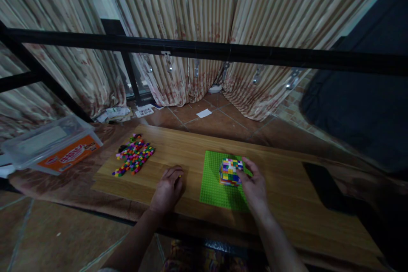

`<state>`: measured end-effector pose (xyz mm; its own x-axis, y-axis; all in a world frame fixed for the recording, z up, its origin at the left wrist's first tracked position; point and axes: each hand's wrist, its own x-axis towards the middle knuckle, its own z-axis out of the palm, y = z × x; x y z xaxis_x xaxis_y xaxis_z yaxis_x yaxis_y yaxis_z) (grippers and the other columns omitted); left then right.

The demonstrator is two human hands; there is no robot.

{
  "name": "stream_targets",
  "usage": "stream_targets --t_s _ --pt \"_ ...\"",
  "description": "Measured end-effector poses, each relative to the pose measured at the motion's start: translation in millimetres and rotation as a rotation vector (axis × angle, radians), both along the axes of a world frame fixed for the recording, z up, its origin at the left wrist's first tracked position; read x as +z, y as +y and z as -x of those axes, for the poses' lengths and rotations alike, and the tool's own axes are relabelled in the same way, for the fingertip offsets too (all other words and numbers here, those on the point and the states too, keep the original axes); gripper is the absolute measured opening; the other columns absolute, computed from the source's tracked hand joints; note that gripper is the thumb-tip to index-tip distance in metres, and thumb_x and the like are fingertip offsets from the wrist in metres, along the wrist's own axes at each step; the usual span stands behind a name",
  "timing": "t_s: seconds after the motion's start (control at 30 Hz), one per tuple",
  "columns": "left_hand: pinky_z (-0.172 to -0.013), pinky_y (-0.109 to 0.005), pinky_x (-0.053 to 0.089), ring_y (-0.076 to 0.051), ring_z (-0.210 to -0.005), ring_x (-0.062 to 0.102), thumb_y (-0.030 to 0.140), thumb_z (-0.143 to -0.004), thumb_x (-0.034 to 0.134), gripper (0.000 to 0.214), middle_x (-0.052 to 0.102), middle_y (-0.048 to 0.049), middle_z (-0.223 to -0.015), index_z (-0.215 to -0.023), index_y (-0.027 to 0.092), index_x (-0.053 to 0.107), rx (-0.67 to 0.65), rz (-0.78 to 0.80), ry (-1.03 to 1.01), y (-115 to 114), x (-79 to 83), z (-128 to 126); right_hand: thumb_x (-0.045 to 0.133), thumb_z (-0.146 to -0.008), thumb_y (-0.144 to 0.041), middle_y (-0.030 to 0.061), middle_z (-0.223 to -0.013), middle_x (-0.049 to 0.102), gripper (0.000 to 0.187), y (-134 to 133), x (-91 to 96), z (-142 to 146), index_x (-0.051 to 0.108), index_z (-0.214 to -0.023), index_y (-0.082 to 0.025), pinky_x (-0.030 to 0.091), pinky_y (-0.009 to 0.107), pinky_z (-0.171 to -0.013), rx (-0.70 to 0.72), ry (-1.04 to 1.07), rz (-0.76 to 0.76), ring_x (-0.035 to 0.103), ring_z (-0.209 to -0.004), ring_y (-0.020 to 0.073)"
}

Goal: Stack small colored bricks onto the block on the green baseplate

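Now, the right hand is gripping the right side of a chunky brick stack, its thumb resting on the near right corner and its fingers curling around the far side. That multicoloured stack is sitting on a green baseplate, right of the plate's middle. Over to the left, the left hand is hovering low or resting at the wooden table, fingers curled, apparently pinching 1 small yellow brick at the tips. Farther left, a loose pile of bricks is spreading over the table's end in pink, green, orange and blue. Beyond it, a clear plastic box with an orange label is standing beside the table. Out right, a dark flat object is lying on the wood. Past the far edge, 1 white paper is lying on the tiled floor, and striped curtains are hanging behind a black rail.
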<state>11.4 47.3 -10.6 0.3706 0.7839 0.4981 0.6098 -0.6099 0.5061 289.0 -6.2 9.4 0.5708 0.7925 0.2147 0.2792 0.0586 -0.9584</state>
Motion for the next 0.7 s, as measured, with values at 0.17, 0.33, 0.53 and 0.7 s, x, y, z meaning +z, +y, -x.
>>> stream_targets --t_s 0.17,0.33,0.53,0.7 --pt "-0.091 -0.038 0.051 -0.021 -0.103 0.06 0.015 -0.09 0.049 0.015 0.065 -0.0072 -0.108 -0.098 0.02 0.061 -0.011 0.024 0.007 -0.4 0.8 0.1 0.067 -0.07 -0.038 0.0085 -0.113 0.067 0.045 1.2 11.6 7.3 0.066 -0.111 -0.02 0.05 0.043 -0.089 -0.021 0.16 0.089 0.064 -0.098 0.023" --pt "-0.092 -0.038 0.051 -0.02 -0.104 0.06 0.015 -0.09 0.049 0.015 0.065 -0.0069 -0.108 -0.098 0.02 0.061 -0.009 0.021 0.01 -0.5 0.9 0.1 0.07 -0.067 -0.041 0.0081 -0.108 0.069 0.044 1.8 17.3 12.9 0.068 -0.105 -0.019 0.053 0.041 -0.083 -0.023 0.24 0.075 0.066 -0.09 0.0216" --pt "-0.091 -0.039 0.051 -0.021 -0.103 0.06 0.016 -0.09 0.049 0.015 0.065 -0.0075 -0.108 -0.098 0.021 0.061 -0.005 0.003 0.007 -0.6 0.5 0.4 0.07 -0.07 -0.04 0.0074 -0.105 0.071 0.04 -2.1 15.6 10.0 0.069 -0.104 -0.02 0.054 0.04 -0.081 0.016 0.24 0.072 0.067 -0.089 0.0218" --pt "-0.091 -0.039 0.051 -0.021 -0.104 0.06 0.017 -0.091 0.049 0.015 0.065 -0.0079 -0.109 -0.1 0.02 0.06 -0.016 0.01 0.016 -0.2 -1.4 1.3 0.068 -0.073 -0.039 0.0077 -0.109 0.07 0.037 -3.4 10.9 6.9 0.07 -0.105 -0.021 0.053 0.042 -0.086 0.034 0.189 0.047 0.065 -0.096 0.023"
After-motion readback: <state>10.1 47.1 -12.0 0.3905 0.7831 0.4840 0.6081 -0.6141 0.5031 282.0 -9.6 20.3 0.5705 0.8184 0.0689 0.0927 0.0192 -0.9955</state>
